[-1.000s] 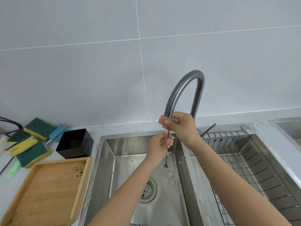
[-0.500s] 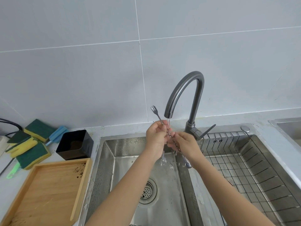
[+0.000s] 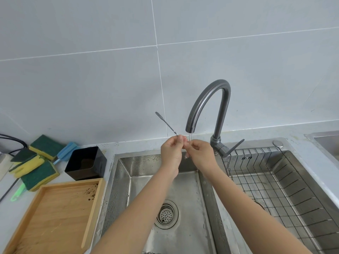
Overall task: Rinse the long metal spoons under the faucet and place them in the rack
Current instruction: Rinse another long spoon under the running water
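Note:
A long thin metal spoon [image 3: 166,123] sticks up and to the left from between my hands, its far end near the wall. My left hand [image 3: 171,152] pinches its shaft. My right hand [image 3: 200,154] is closed around the lower part, which is hidden in the fingers. Both hands meet right under the spout of the grey arched faucet [image 3: 209,99], and a thin stream of water [image 3: 190,136] falls onto them. The wire rack [image 3: 260,182] sits in the right sink basin, with no spoons visible in it.
The left sink basin [image 3: 183,184] with its drain strainer [image 3: 166,214] lies below my hands. A black square cup [image 3: 85,163], a wooden tray [image 3: 55,215] and several green-yellow sponges [image 3: 34,167] stand on the counter at left. The faucet lever [image 3: 234,147] points right.
The spoon went from hanging down in the stream to tilted up-left. My hands have closed together under the spout, and more of the spoon now sticks out above my left hand.

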